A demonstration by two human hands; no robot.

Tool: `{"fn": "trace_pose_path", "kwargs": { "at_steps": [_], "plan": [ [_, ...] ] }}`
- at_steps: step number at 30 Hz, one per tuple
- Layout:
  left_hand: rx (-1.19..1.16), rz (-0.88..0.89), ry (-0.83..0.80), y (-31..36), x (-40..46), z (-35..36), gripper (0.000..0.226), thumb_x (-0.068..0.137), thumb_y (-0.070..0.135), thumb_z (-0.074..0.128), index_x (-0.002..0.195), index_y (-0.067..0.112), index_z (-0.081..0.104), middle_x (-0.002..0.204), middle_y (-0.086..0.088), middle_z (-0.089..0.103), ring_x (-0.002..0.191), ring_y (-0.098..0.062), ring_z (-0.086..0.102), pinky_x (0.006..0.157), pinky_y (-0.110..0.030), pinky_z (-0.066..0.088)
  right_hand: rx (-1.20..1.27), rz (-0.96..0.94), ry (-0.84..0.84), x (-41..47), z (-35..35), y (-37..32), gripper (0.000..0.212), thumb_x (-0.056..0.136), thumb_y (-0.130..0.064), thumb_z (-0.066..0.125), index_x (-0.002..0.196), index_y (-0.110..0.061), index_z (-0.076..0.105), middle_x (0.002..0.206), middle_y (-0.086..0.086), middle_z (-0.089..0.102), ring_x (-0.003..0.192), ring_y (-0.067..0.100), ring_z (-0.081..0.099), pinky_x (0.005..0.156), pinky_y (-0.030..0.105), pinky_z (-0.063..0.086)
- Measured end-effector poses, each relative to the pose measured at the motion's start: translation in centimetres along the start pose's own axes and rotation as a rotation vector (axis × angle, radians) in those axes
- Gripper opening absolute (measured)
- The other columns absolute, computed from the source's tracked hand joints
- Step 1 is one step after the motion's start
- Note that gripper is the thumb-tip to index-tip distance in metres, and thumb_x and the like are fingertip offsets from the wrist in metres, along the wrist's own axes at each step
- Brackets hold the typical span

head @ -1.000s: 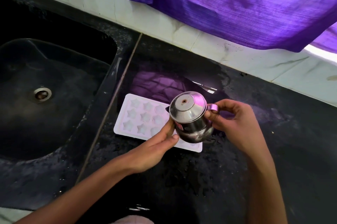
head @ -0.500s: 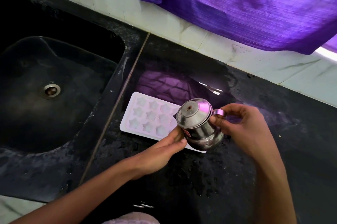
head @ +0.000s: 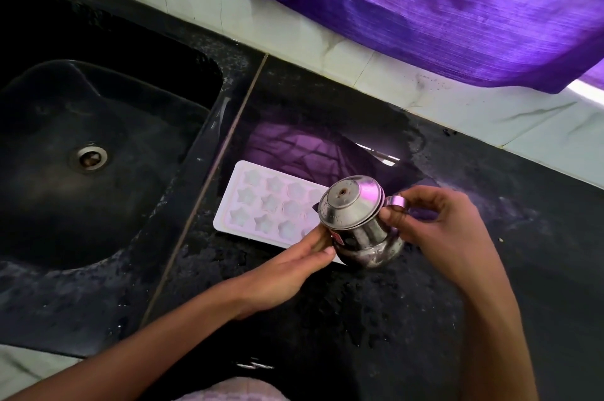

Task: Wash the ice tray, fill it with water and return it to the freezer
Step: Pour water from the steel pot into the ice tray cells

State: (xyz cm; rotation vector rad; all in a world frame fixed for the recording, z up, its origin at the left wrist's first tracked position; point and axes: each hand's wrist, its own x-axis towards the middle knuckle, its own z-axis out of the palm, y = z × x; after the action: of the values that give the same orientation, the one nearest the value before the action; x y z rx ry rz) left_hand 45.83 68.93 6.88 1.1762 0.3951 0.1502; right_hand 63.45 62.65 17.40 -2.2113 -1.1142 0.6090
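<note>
A white ice tray [head: 261,204] with star-shaped cells lies flat on the black counter, just right of the sink. A small lidded steel pot [head: 356,221] is held over the tray's right end, hiding that part. My right hand [head: 438,230] pinches the pot's handle. My left hand [head: 287,266] touches the pot's lower left side with its fingertips. The pot's lid is on, with a small hole in its top.
A deep black sink [head: 88,158] with a metal drain lies to the left, across a seam in the counter. The wet black counter [head: 490,286] stretches right and toward me. A purple cloth [head: 441,8] hangs over the tiled back wall.
The pot has dropped slightly and shifted right toward the tray's right end, with both hands following. The tray has stayed in place.
</note>
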Motion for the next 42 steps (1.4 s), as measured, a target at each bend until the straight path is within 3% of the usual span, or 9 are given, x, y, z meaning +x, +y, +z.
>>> {"fn": "trace_pose_path", "kwargs": {
  "at_steps": [10,14,18,22,24,26,29,34,42],
  "plan": [
    [0.008,0.021,0.03,0.7,0.1,0.0,0.055,0.101,0.017,0.033,0.149,0.031,0.008,0.151,0.027,0.017,0.128,0.024,0.02,0.102,0.001,0.022,0.086,0.007,0.056,-0.3,0.4,0.4,0.01,0.072,-0.024,0.08,0.074,-0.023,0.07,0.072,-0.001,0.071,0.075,0.022,0.068,0.075,0.051,0.056],
    [0.027,0.072,0.032,1.0,-0.1,-0.1,0.054,0.101,0.008,0.032,0.139,0.034,0.004,0.14,0.035,0.015,0.118,0.034,0.021,0.095,0.005,0.022,0.173,-0.004,0.075,-0.8,0.7,0.7,0.01,0.075,-0.016,0.077,0.075,-0.023,0.07,0.07,-0.005,0.072,0.066,0.011,0.067,0.067,0.036,0.059],
    [0.062,0.089,0.013,1.2,-0.7,-0.4,0.054,0.101,0.007,0.031,0.135,0.039,0.006,0.138,0.037,0.015,0.121,0.033,0.018,0.095,0.005,0.021,0.22,-0.014,0.083,-1.5,1.1,0.8,0.013,0.078,-0.012,0.074,0.079,-0.024,0.07,0.072,-0.005,0.071,0.061,0.004,0.066,0.061,0.023,0.056],
    [0.04,0.078,0.011,0.7,-1.3,-0.6,0.05,0.101,0.011,0.033,0.13,0.048,0.014,0.138,0.038,0.018,0.119,0.033,0.021,0.092,0.006,0.024,0.149,-0.016,0.104,-2.3,1.4,0.6,0.009,0.076,-0.019,0.075,0.08,-0.026,0.071,0.074,-0.009,0.07,0.063,0.004,0.065,0.068,0.034,0.057],
    [0.007,0.061,0.012,0.3,-1.4,-0.5,0.045,0.1,0.021,0.035,0.129,0.051,0.018,0.143,0.035,0.02,0.124,0.028,0.021,0.098,0.003,0.024,0.102,-0.015,0.102,-2.6,1.5,0.5,0.009,0.076,-0.023,0.076,0.08,-0.029,0.071,0.076,-0.009,0.07,0.065,0.006,0.066,0.072,0.039,0.057],
    [-0.019,0.038,0.015,-0.4,-1.4,-0.4,0.043,0.097,0.036,0.039,0.132,0.051,0.019,0.15,0.03,0.019,0.134,0.018,0.017,0.112,-0.01,0.019,0.052,-0.018,0.091,-2.8,1.5,0.3,0.01,0.076,-0.024,0.076,0.079,-0.03,0.07,0.076,-0.009,0.07,0.067,0.005,0.064,0.073,0.04,0.056],
    [-0.02,-0.018,0.008,-1.3,-1.3,-0.1,0.057,0.089,0.045,0.041,0.14,0.047,0.015,0.154,0.025,0.018,0.14,0.008,0.016,0.12,-0.028,0.013,-0.011,-0.005,0.068,-3.0,1.4,0.1,0.009,0.075,-0.025,0.077,0.08,-0.029,0.07,0.078,-0.009,0.07,0.067,0.002,0.066,0.075,0.039,0.056],
    [-0.034,-0.035,-0.035,-1.4,-1.3,0.4,0.048,0.091,0.044,0.04,0.132,0.056,0.019,0.153,0.027,0.018,0.139,0.01,0.015,0.12,-0.029,0.011,-0.074,0.02,0.051,-3.0,1.2,-0.2,0.01,0.075,-0.026,0.077,0.081,-0.027,0.069,0.081,-0.006,0.069,0.068,0.004,0.067,0.073,0.035,0.055],
    [-0.01,-0.051,-0.054,-1.3,-1.4,0.4,0.063,0.091,0.045,0.039,0.146,0.042,0.009,0.154,0.026,0.015,0.14,0.009,0.014,0.121,-0.033,0.011,-0.077,0.019,0.047,-3.1,1.2,-0.3,0.009,0.075,-0.024,0.076,0.079,-0.027,0.069,0.082,-0.007,0.07,0.068,0.003,0.065,0.075,0.037,0.055]
  ]
}}
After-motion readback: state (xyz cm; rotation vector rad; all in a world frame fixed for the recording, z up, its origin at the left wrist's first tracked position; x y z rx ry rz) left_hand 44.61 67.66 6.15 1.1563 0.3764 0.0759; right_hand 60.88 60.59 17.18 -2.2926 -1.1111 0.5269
